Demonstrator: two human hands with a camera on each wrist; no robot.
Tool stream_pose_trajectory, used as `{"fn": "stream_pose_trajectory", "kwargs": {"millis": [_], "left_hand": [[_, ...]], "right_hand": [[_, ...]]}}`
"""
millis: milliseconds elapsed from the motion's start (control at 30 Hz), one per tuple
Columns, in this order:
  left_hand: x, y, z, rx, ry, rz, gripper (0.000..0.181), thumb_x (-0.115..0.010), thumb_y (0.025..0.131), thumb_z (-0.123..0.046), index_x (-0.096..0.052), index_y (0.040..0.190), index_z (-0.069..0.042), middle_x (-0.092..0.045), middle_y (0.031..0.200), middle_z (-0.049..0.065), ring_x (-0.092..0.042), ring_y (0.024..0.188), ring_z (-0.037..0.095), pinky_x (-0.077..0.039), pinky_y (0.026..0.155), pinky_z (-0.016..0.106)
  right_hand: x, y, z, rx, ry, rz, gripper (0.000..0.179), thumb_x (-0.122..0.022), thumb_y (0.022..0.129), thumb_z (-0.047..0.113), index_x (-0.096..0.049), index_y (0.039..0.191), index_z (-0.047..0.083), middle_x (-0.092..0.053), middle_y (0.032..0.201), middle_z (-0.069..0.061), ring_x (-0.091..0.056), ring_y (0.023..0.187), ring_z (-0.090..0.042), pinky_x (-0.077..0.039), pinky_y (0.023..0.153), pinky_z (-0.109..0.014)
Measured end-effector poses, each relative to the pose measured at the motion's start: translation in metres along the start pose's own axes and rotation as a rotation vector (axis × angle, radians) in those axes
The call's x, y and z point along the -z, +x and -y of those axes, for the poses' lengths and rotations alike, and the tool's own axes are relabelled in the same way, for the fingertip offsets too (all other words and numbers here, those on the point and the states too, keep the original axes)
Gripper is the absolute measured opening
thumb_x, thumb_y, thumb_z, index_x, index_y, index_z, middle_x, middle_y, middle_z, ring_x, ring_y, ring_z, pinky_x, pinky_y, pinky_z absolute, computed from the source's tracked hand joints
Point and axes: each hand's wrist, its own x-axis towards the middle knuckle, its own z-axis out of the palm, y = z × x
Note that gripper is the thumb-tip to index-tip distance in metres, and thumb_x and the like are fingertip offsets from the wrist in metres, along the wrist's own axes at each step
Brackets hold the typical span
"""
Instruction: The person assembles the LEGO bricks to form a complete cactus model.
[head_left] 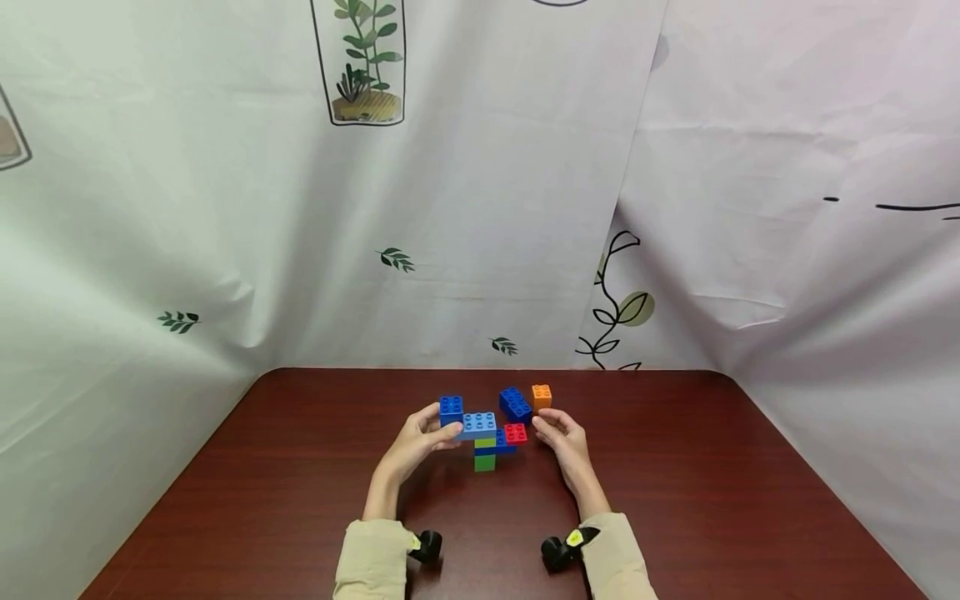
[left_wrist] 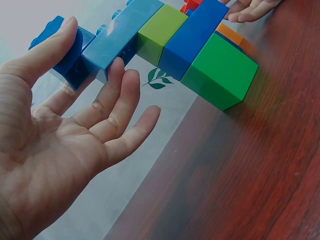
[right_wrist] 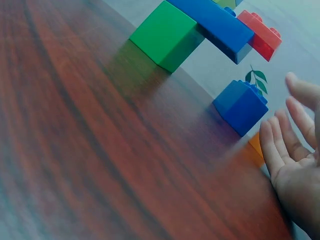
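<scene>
The block structure (head_left: 480, 427), extending right and down from the left hand (head_left: 415, 442) pinching its upper end, seemed best held level, while the right hand (head_left: 566, 442), fingers parted, had the loose blue block (head_left: 515, 404) and smaller orange block (head_left: 542, 396) just beyond.

The site presents as a screened-off filming booth; the type of building cannot be told. White fabric (head_left: 487, 183), creased and printed with a plant in a vessel (head_left: 367, 67) and leaf sprigs (head_left: 395, 260), hangs behind and along both sides of a dark red-brown table (head_left: 240, 500) with visible wood grain. Black wrist cameras (head_left: 428, 546), one per arm, support this finding.
</scene>
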Motion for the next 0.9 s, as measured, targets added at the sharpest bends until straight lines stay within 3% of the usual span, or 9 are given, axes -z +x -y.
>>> {"fn": "stream_pose_trajectory", "kwargs": {"millis": [133,333,433,667,900], "left_hand": [[0.000,0.001,0.000,0.000,0.003,0.006,0.052,-0.063,0.096,-0.023,-0.045,0.137,0.003,-0.064,0.120,0.025,-0.066,0.107,0.041,-0.052,0.097,0.048],[0.003,0.001,0.000,0.001,0.005,0.004,0.051,-0.063,0.096,-0.021,-0.045,0.136,0.005,-0.064,0.120,0.025,-0.069,0.103,0.027,-0.051,0.097,0.052],[0.004,0.001,0.000,-0.007,0.001,0.008,0.052,-0.062,0.096,-0.021,-0.044,0.137,0.005,-0.064,0.120,0.025,-0.070,0.101,0.024,-0.050,0.098,0.053],[0.003,0.002,-0.002,-0.011,-0.018,0.019,0.054,-0.062,0.096,-0.021,-0.042,0.138,0.007,-0.065,0.119,0.024,-0.070,0.099,0.018,-0.049,0.098,0.054],[0.000,0.001,0.001,-0.006,-0.015,0.019,0.052,-0.062,0.096,-0.021,-0.044,0.137,0.006,-0.066,0.118,0.022,-0.070,0.096,0.014,-0.051,0.097,0.050]], "right_hand": [[0.001,0.000,-0.005,0.077,-0.165,-0.001,0.041,-0.069,0.090,0.014,-0.057,0.125,-0.005,-0.062,0.120,-0.021,-0.064,0.099,-0.012,-0.051,0.082,-0.013],[-0.004,0.001,-0.009,0.192,-0.315,0.068,0.044,-0.069,0.090,0.008,-0.055,0.130,-0.003,-0.057,0.130,-0.026,-0.053,0.122,-0.040,-0.049,0.102,-0.043],[-0.007,0.003,-0.010,0.210,-0.331,0.068,0.045,-0.069,0.089,0.005,-0.055,0.131,-0.003,-0.056,0.130,-0.026,-0.052,0.123,-0.041,-0.046,0.103,-0.049],[-0.012,0.005,-0.010,0.235,-0.378,-0.010,0.043,-0.071,0.088,0.008,-0.058,0.127,-0.003,-0.058,0.126,-0.025,-0.055,0.120,-0.040,-0.049,0.100,-0.051],[-0.016,0.004,-0.012,0.245,-0.534,-0.081,0.043,-0.076,0.085,0.020,-0.063,0.122,0.001,-0.062,0.119,-0.021,-0.060,0.110,-0.035,-0.053,0.095,-0.047]]}}
